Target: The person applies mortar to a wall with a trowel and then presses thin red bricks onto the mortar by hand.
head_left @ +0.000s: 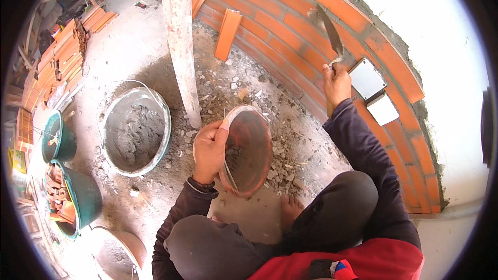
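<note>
My left hand is closed on the rim of a tilted reddish bucket, its inside smeared with grey mortar. Wrapped round the handle of a trowel, my right hand holds the blade up by the orange brick wall; whether blade and bricks touch, I cannot tell. Grey mortar fills the joints between the bricks. Just beside my right hand, a silver-grey box and a white box are set in the wall.
Left of a pale post stands a tub of wet mortar. Farther left are a green bucket and one holding brick pieces. A loose brick leans on the wall; rubble covers the floor there. Bricks are stacked behind.
</note>
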`<move>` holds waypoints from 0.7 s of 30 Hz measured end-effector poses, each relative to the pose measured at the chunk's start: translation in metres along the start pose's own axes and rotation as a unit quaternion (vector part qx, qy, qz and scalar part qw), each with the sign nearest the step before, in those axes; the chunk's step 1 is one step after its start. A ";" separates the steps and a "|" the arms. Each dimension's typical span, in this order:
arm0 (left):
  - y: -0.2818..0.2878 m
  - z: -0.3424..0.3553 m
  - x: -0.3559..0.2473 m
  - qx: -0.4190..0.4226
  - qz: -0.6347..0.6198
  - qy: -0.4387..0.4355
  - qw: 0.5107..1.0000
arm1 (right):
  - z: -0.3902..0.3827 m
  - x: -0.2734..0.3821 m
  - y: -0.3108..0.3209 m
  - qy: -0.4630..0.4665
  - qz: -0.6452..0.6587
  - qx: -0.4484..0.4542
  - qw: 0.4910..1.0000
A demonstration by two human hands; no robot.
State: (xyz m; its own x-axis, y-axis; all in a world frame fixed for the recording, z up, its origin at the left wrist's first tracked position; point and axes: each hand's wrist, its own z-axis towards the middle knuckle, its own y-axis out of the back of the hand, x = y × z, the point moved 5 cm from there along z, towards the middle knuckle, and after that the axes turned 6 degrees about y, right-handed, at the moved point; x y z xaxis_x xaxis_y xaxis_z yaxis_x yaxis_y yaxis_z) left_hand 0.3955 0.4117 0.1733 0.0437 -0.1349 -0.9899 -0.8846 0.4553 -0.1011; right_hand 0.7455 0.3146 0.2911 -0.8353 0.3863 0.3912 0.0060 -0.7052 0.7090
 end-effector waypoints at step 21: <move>0.004 0.001 -0.018 0.057 0.116 -0.045 0.991 | 0.185 0.080 -0.197 0.013 0.230 0.020 0.973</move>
State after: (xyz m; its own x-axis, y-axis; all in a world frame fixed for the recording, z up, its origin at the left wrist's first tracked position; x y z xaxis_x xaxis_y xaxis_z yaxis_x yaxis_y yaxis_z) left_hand 0.3915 0.4171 0.1901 -0.1087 0.0609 -0.9922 -0.8176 0.5622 0.1241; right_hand 0.7792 0.5943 0.2917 -0.7534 0.0203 0.6572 0.4027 -0.7759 0.4856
